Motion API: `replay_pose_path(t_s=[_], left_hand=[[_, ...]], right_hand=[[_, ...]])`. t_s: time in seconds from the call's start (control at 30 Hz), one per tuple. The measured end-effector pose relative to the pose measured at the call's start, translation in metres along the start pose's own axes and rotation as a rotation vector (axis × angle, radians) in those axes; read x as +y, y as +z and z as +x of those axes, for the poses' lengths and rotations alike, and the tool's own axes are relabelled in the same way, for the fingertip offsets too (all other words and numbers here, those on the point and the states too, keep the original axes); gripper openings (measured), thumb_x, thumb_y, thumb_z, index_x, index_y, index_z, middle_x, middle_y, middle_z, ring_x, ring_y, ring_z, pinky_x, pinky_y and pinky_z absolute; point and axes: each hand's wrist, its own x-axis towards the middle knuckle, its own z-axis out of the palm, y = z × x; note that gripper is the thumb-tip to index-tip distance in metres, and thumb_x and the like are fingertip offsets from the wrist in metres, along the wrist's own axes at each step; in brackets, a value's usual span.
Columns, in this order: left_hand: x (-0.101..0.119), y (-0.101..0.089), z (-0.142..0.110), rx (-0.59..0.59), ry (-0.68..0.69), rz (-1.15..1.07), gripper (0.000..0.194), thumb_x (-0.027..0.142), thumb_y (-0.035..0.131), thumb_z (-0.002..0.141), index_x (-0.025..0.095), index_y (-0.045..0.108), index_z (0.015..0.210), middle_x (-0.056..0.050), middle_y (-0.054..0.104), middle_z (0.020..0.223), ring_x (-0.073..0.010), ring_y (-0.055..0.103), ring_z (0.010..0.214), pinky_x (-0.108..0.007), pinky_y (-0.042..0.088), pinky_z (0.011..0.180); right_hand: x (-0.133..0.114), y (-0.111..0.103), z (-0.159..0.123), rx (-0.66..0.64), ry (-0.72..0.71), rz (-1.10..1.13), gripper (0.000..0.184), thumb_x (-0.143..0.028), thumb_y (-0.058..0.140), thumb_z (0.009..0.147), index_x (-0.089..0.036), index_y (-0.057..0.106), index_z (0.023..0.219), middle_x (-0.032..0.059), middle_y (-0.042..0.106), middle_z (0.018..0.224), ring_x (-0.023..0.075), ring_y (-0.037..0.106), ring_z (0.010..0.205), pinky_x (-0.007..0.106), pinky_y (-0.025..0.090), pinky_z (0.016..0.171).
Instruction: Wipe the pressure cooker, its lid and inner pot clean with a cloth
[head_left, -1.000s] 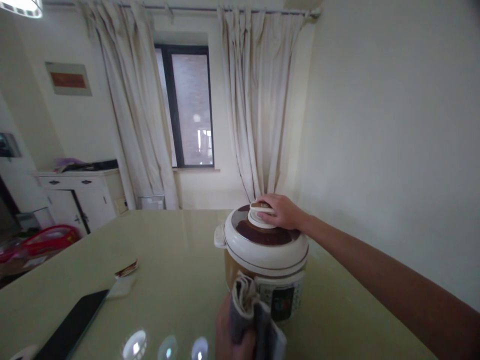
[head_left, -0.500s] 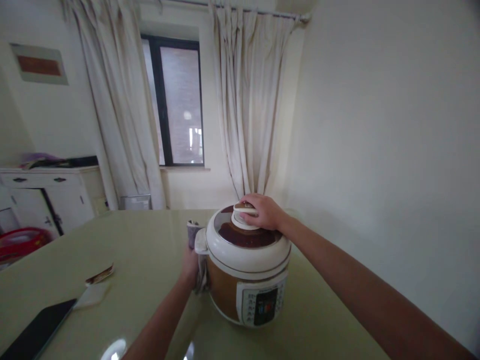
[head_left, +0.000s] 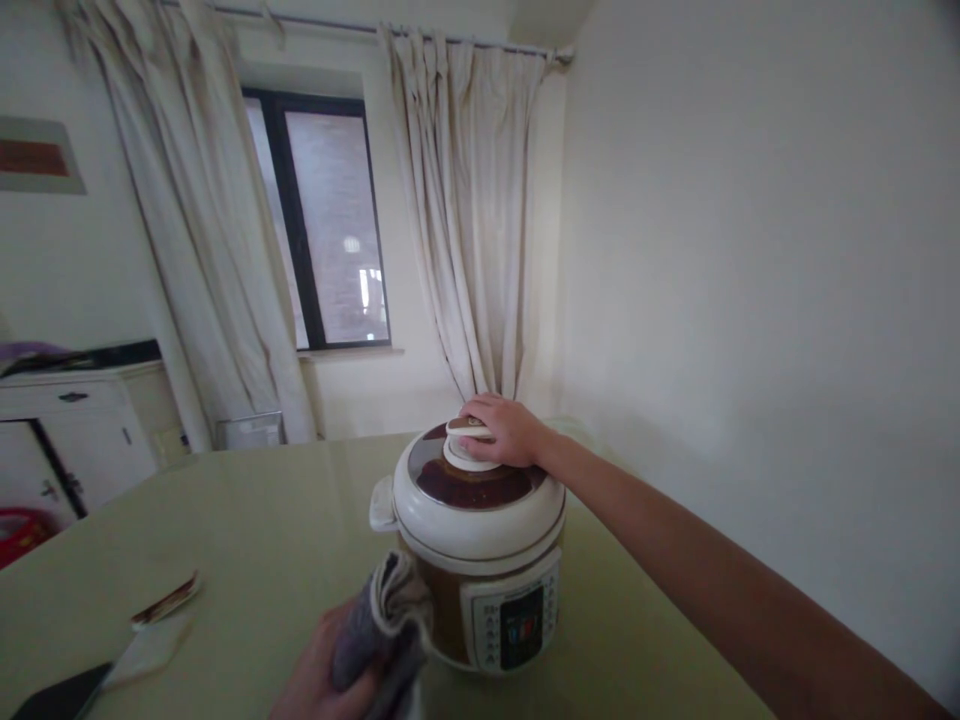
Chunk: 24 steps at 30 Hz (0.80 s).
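Cooker (head_left: 484,545), round, electric, with a white domed lid rim over a brown body, stands upright on the glossy green worktop (head_left: 285,540), just right of centre in the lower half of the frame. Vertical axis, base flat on the surface.

Right hand (head_left: 504,432): on top of the lid, fingers curled around the white-and-brown knob (head_left: 461,447), thumb along its near side; grip closed, with the forearm coming in from the lower right corner. This is the hand in contact with the appliance.

Left hand (head_left: 319,660): bottom of the frame, left of the appliance and nearer the camera. Fingers closed around a folded grey cloth (head_left: 367,630) with a pale, rolled edge. From these fingers the appliance lies up and to the right; its stubby white side handle (head_left: 382,505) sits almost straight above the cloth in the frame. Cloth overlaps the brown wall in view; whether they touch cannot be told.

Appearance: lid centre glossy dark brown with a grey, mirror-like patch at left; lid looks seated level. Front carries a pale control panel (head_left: 510,620) with a dark display and small coloured marks, lettering too blurred to read. Lower left: dark flat slab (head_left: 64,690), well apart.
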Motion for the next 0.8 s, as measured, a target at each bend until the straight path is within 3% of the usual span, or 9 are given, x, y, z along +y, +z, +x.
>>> replay_pose_path(t_s=[0.1, 0.2, 0.27, 0.37, 0.47, 0.57, 0.63, 0.7, 0.8], left_hand=[[0.06, -0.006, 0.022, 0.094, 0.286, -0.069, 0.056, 0.056, 0.072, 0.076, 0.025, 0.069, 0.122, -0.009, 0.076, 0.116, -0.0301, 0.073, 0.102, -0.042, 0.062, 0.089], [0.115, 0.002, 0.084, 0.334, 0.315, 0.054, 0.044, 0.045, 0.064, 0.086, 0.02, 0.066, 0.122, -0.012, 0.073, 0.12, -0.0304, 0.067, 0.11, -0.046, 0.055, 0.099], [0.136, 0.009, 0.128, 0.176, 0.317, 0.235, 0.032, 0.039, 0.059, 0.088, 0.019, 0.071, 0.11, -0.012, 0.074, 0.114, -0.031, 0.065, 0.111, -0.046, 0.051, 0.103], [0.143, 0.014, 0.177, -0.057, 0.246, 0.408, 0.032, 0.038, 0.059, 0.09, 0.017, 0.073, 0.11, -0.013, 0.076, 0.113, -0.0297, 0.068, 0.107, -0.04, 0.051, 0.098], [0.139, 0.011, 0.201, -0.134, 0.135, 0.457, 0.036, 0.041, 0.057, 0.093, 0.019, 0.073, 0.116, -0.011, 0.078, 0.114, -0.0287, 0.071, 0.106, -0.034, 0.051, 0.089], [0.136, 0.004, 0.201, -0.122, 0.076, 0.472, 0.039, 0.043, 0.052, 0.096, 0.018, 0.074, 0.116, -0.011, 0.08, 0.105, -0.0293, 0.074, 0.1, -0.033, 0.051, 0.082], [0.141, 0.001, 0.184, -0.074, 0.085, 0.512, 0.039, 0.045, 0.051, 0.096, 0.017, 0.074, 0.111, -0.013, 0.079, 0.102, -0.0305, 0.073, 0.097, -0.035, 0.051, 0.08], [0.152, 0.003, 0.155, -0.001, 0.19, 0.571, 0.035, 0.045, 0.053, 0.094, 0.017, 0.073, 0.104, -0.013, 0.077, 0.102, -0.0315, 0.07, 0.099, -0.037, 0.05, 0.083], [0.177, 0.017, 0.106, 0.027, 0.491, 0.571, 0.025, 0.039, 0.064, 0.087, 0.021, 0.071, 0.104, -0.009, 0.074, 0.107, -0.0306, 0.063, 0.106, -0.04, 0.049, 0.092]], right_hand=[[0.0, 0.0, 0.0, -0.013, 0.022, 0.045, 0.034, -0.046, 0.064, 0.096, -0.018, 0.067, 0.114, 0.0103, 0.068, 0.111, 0.025, 0.062, 0.105, 0.036, 0.048, 0.093], [0.003, 0.006, 0.0, 0.007, 0.067, 0.211, 0.04, -0.048, 0.043, 0.107, -0.019, 0.07, 0.11, 0.0096, 0.069, 0.108, 0.0239, 0.062, 0.106, 0.039, 0.046, 0.1], [0.008, 0.012, 0.0, 0.071, 0.13, 0.394, 0.051, -0.045, 0.025, 0.111, -0.021, 0.071, 0.113, 0.0082, 0.071, 0.113, 0.0231, 0.064, 0.111, 0.04, 0.045, 0.106], [0.012, 0.02, -0.001, 0.214, 0.294, 0.58, 0.052, -0.044, 0.021, 0.111, -0.024, 0.065, 0.131, 0.0065, 0.072, 0.117, 0.0219, 0.066, 0.113, 0.039, 0.046, 0.106], [0.01, 0.024, 0.0, 0.284, 0.461, 0.568, 0.049, -0.043, 0.024, 0.11, -0.022, 0.062, 0.134, 0.0063, 0.072, 0.109, 0.0209, 0.067, 0.105, 0.038, 0.047, 0.102], [0.004, 0.025, 0.003, 0.287, 0.501, 0.501, 0.044, -0.043, 0.031, 0.11, -0.021, 0.062, 0.131, 0.0074, 0.072, 0.111, 0.0211, 0.065, 0.106, 0.038, 0.046, 0.104], [0.002, 0.025, 0.006, 0.282, 0.493, 0.478, 0.042, -0.041, 0.033, 0.109, -0.02, 0.062, 0.131, 0.0088, 0.071, 0.115, 0.0214, 0.064, 0.108, 0.038, 0.045, 0.104], [0.002, 0.025, 0.008, 0.281, 0.481, 0.469, 0.043, -0.039, 0.032, 0.109, -0.019, 0.063, 0.131, 0.01, 0.071, 0.119, 0.0212, 0.064, 0.109, 0.037, 0.045, 0.105], [0.005, 0.022, 0.011, 0.262, 0.485, 0.472, 0.044, -0.036, 0.03, 0.109, -0.02, 0.065, 0.13, 0.0082, 0.071, 0.118, 0.0191, 0.065, 0.108, 0.033, 0.048, 0.1]])
